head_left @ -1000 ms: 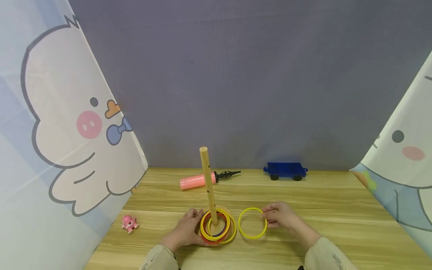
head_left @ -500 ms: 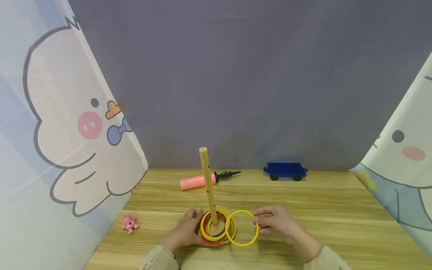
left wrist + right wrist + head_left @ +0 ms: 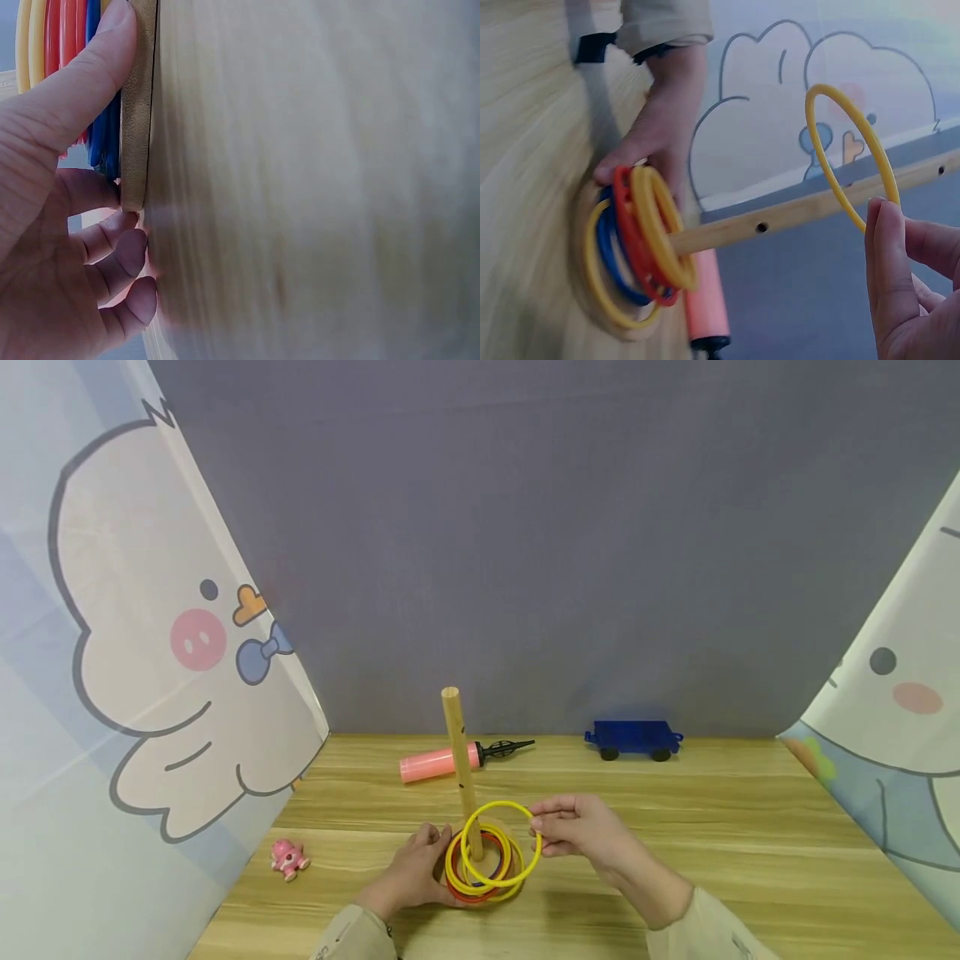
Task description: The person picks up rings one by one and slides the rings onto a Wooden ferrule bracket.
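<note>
My right hand pinches a thin yellow ring at its right edge, between thumb and fingertips. The ring hangs tilted and overlaps the lower part of an upright wooden peg; in the right wrist view it passes in front of the peg. At the peg's foot, my left hand grips the round wooden base, thumb across its edge and fingers curled along its side. Blue rings, red rings and yellow rings lie stacked around the peg, with a yellow one askew on the base.
Behind the peg lies a pink hand pump with a black nozzle. A blue toy cart stands at the back right, and a small pink bear figure lies at the left. Grey cloth walls off the table's back.
My right hand has carried the yellow ring leftward, from beside the stand to across the peg's lower part, and slightly up. The left hand and stand have stayed in place.
</note>
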A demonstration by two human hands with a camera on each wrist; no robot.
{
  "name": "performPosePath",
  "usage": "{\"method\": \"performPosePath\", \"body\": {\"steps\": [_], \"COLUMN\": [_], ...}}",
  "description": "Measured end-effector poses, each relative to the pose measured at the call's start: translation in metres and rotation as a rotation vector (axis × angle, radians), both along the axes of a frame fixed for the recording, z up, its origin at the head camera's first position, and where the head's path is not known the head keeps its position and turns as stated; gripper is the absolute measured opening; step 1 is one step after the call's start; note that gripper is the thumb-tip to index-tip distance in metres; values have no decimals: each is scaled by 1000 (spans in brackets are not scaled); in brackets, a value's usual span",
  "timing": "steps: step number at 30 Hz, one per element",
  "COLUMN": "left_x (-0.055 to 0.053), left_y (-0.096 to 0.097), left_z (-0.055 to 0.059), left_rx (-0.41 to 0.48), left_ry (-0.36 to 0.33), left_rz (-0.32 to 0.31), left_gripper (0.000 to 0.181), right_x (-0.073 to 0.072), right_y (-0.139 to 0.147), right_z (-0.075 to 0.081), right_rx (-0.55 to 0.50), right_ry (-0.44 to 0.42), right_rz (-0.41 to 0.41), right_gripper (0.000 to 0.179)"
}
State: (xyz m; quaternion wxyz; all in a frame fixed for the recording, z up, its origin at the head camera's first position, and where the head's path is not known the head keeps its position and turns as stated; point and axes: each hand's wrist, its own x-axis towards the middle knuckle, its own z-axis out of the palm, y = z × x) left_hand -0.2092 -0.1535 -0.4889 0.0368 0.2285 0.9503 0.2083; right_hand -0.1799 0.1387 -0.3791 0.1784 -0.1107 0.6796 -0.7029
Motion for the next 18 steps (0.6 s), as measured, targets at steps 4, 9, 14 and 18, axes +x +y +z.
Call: {"method": "performPosePath", "body": {"steps": [4, 9, 14, 18], "left_x": [0, 0, 0, 0], "left_y": [-1, -2, -1, 0], "left_z": [0, 1, 2, 1], "left_rx": [14, 25, 19, 16], "left_ry": [-13, -19, -28, -41], "left_rz": [4, -3, -2, 9], "left_gripper": [114, 104, 106, 113], "right_x": [1, 1, 3, 6], "right_y": [-7, -16, -22, -25], "right_z": [14, 36, 67, 91], "right_rx": [-11, -46, -96, -121], "right_ry": [18, 65, 134, 179], "right_rz": [-2, -17, -48, -90], "right_gripper": [37, 35, 30, 29]}}
